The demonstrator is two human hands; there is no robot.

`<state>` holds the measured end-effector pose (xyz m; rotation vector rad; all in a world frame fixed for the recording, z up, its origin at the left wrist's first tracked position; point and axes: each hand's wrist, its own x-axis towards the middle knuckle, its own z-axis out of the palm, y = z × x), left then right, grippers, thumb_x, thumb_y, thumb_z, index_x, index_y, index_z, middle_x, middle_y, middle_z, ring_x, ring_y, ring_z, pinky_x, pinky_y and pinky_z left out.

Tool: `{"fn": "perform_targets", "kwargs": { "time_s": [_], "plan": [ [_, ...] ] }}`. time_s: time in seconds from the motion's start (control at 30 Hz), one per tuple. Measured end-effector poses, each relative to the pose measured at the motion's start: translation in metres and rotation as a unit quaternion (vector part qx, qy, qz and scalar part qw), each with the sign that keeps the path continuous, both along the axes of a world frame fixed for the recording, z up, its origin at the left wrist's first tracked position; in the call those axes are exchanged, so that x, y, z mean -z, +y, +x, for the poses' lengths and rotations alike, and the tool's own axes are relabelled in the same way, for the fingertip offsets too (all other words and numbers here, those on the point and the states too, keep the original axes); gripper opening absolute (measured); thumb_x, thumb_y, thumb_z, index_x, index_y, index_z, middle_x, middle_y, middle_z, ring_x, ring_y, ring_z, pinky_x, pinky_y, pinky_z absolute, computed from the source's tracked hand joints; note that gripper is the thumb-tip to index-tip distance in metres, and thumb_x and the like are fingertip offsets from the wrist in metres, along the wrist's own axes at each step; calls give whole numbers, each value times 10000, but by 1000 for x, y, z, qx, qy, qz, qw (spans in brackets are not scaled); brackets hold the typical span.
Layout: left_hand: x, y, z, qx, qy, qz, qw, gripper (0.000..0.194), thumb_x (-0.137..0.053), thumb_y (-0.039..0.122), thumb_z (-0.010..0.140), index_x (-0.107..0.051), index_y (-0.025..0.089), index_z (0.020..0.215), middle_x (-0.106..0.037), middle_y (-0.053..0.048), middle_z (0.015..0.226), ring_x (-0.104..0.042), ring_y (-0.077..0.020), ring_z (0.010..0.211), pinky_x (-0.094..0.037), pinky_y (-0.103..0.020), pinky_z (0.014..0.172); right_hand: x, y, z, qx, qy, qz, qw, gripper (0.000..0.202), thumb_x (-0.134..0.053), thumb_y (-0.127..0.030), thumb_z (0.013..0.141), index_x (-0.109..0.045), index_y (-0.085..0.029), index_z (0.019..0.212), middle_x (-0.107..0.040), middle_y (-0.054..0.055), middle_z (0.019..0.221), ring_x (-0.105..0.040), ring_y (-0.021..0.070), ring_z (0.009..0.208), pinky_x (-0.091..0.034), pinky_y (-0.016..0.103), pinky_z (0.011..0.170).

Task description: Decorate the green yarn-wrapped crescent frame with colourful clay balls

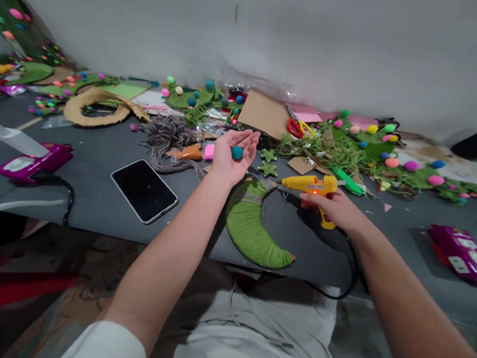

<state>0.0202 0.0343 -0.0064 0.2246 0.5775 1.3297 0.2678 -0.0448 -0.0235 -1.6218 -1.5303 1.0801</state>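
Note:
My left hand [232, 164] is turned palm up above the table, with a teal ball [236, 152] resting in it and its fingers loosely curled. In my right hand [332, 206] is a yellow glue gun [309, 184], its orange light lit and its nozzle pointing left. A green yarn-wrapped crescent [253, 225] lies at the table's near edge between my forearms, with some grey yarn round its upper end. Two small green stars [267, 169] lie just beyond the crescent, between my hands.
A phone [144, 191] and a purple packet [33, 162] lie to the left, another purple packet [465, 254] to the right. Grey yarn [168, 138], a straw-coloured ring [95, 110], red-handled scissors [295, 128] and green garlands with coloured balls line the back. The gun's black cable loops near the front edge.

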Motion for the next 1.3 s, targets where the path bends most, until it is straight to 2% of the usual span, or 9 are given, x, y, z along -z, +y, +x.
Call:
{"fn": "perform_targets", "kwargs": {
  "time_s": [0.23, 0.4, 0.63, 0.87, 1.0, 1.13, 1.2, 1.3],
  "plan": [
    [4, -2, 11, 20, 43, -1, 999, 271, -585, 158, 875, -737, 86, 1086, -774, -86, 800, -692, -113, 643, -559, -172, 623, 9, -1, 0, -26, -27, -10, 999, 338, -725, -501, 739, -653, -207, 590, -649, 28, 612, -552, 156, 594, -445, 315, 598],
    [11, -3, 22, 62, 60, -21, 996, 150, -565, 147, 890, -708, 105, 909, -748, -76, 736, -676, -99, 595, -549, -161, 590, 10, 0, -6, -29, -54, -10, 998, 286, -677, -430, 687, -570, -218, 527, -586, 12, 561, -529, 157, 573, -422, 306, 568],
    [16, -4, 30, 74, 62, -36, 995, 144, -581, 131, 866, -712, 96, 914, -729, -65, 709, -674, -95, 590, -557, -160, 609, 10, 0, -13, -28, -76, -7, 997, 230, -643, -401, 659, -518, -229, 569, -493, -27, 515, -440, 127, 512, -353, 278, 489],
    [18, -4, 36, 85, 62, -39, 994, 122, -579, 123, 872, -683, 90, 818, -721, -69, 688, -667, -89, 560, -556, -160, 578, 11, 2, -13, -36, -67, 7, 997, 215, -655, -410, 671, -549, -225, 643, -476, -53, 518, -410, 109, 504, -331, 252, 469],
    [18, -4, 37, 86, 63, -39, 994, 121, -579, 113, 868, -681, 88, 808, -719, -69, 679, -663, -90, 546, -559, -164, 568, 11, 1, -11, -41, -66, 4, 997, 212, -658, -391, 672, -569, -220, 583, -571, -8, 537, -519, 146, 542, -418, 274, 504],
    [17, -5, 36, 82, 62, -33, 994, 134, -576, 124, 881, -681, 86, 808, -715, -63, 676, -663, -83, 543, -560, -155, 569, 12, -2, -8, -43, -53, 10, 998, 187, -671, -388, 659, -693, -205, 690, -742, 55, 741, -677, 212, 737, -564, 328, 701],
    [17, -6, 35, 81, 62, -31, 994, 132, -576, 127, 882, -682, 88, 813, -715, -61, 676, -665, -83, 550, -563, -155, 572, 13, -4, -7, -32, -48, 18, 998, 226, -681, -408, 657, -707, -204, 752, -769, 68, 822, -702, 227, 793, -587, 354, 774],
    [18, -5, 35, 80, 62, -31, 994, 120, -582, 129, 875, -682, 94, 817, -711, -56, 672, -660, -82, 552, -562, -155, 574, 16, -6, -7, -12, -56, 32, 998, 248, -691, -435, 658, -699, -204, 749, -761, 76, 810, -696, 240, 776, -587, 377, 758]
  ]
}}
